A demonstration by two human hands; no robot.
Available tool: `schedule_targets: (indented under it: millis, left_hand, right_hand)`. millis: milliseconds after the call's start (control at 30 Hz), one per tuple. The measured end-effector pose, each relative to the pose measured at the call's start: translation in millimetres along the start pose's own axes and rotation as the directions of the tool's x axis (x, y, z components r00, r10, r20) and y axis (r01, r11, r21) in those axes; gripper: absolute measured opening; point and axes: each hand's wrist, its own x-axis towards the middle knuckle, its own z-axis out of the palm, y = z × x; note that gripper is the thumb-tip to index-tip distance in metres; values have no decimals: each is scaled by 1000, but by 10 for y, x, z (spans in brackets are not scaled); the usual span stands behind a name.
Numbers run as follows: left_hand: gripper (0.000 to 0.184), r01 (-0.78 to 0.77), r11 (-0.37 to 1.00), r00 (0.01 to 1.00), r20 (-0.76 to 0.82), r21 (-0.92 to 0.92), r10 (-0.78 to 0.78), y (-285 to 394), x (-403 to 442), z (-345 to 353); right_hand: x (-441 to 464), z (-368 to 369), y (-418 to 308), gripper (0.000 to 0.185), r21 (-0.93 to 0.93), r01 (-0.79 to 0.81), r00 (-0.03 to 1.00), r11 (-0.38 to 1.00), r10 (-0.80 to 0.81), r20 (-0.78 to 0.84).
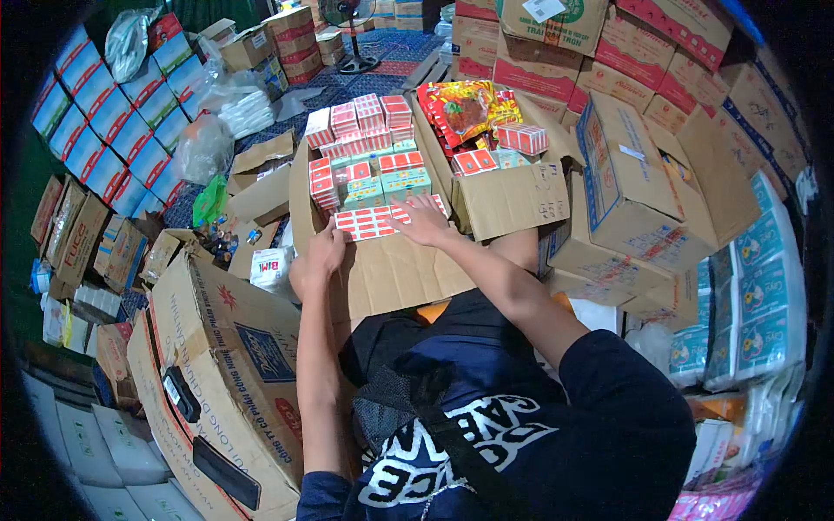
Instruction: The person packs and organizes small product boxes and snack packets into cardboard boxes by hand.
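An open cardboard box stands before me, with its near flap folded out toward my lap. Inside are stacks of small red-and-white packs and green-and-white packs. Along the box's near edge lies a row of red-and-white packs. My left hand is at the left end of this row, its fingertips against the packs and the box edge. My right hand lies over the right part of the row, fingers spread, palm down.
To the right, another open box holds a red-and-yellow bag. Large cartons stand further right. At left, a tall carton bears a phone and a black device. A fan stands behind.
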Motion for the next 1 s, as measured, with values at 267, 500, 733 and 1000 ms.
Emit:
schedule_targets:
  millis: [267,500,733,1000]
  left_hand:
    - [54,-283,956,884,-365,82,293,-355,368,646]
    - [51,-262,959,933,-225,108,280,-162,184,365]
    - [48,-299,951,927,-212,79,309,-169,190,356]
    - [54,-295,932,921,-198,210,336,-223,260,512]
  right_hand:
    - [29,36,45,76,3,9,1000,1000,-9,18]
    - [52,7,59,74,-61,29,999,998,-27,25]
    - [83,-162,-21,73,-94,20,993,995,-9,116]
    - [56,-58,24,75,-62,24,997,998,-19,80]
